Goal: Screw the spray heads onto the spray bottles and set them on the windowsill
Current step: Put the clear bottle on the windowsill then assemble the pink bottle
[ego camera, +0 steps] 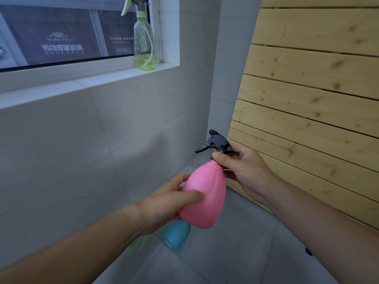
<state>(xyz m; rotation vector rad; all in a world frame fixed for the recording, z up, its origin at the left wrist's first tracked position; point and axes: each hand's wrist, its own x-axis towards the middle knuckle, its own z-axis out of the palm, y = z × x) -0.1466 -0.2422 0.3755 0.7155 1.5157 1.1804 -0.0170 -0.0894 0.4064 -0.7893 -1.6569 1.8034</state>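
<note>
Left hand (164,203): fingers wrapped round the pink bottle (203,197), held in mid-air.
Right hand (244,171): pinches the black head (215,142) at the bottle's neck.
Green bottle (144,44): upright at the right end of the windowsill (102,78).
Blue bottle (176,234): on the floor (235,253).

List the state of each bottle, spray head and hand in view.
Pink bottle: tilted, held up by left hand.
Black head: on pink bottle's neck; tightness unclear.
Green bottle: upright on windowsill, green head fitted.
Blue bottle: on floor, no head visible.
Left hand: grips pink bottle's body.
Right hand: pinches black head's collar.
</note>
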